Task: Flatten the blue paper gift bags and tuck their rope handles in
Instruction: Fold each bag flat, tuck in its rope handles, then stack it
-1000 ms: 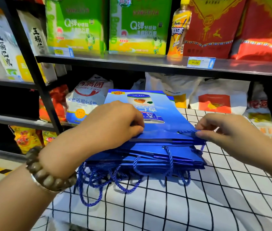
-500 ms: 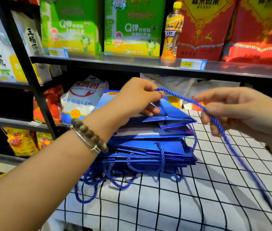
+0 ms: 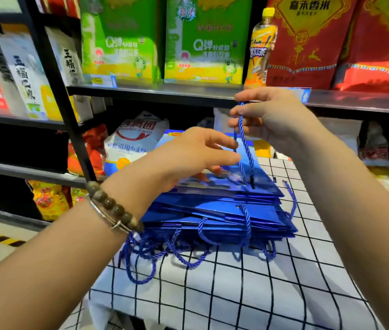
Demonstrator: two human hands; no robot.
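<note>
Atop the stack of blue gift bags (image 3: 212, 210) on the checked cloth (image 3: 236, 294), pinches a rope handle (image 3: 245, 144) upward in right hand (image 3: 274, 120); rests left hand (image 3: 188, 158) on the top bag (image 3: 224, 184), fingers half-spread, rope contact unclear. Risks tearing handle holes or skewing the stack if yanked.

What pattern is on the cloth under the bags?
The cloth is white with black grid lines, head view.

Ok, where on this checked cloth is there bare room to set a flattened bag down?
Barest: the checked cloth nearest you, in front of the stack of blue bags. A narrower strip runs along the stack's right side. Crowded: loose rope handles spill off the stack's front left, and a flour bag sits behind.
</note>
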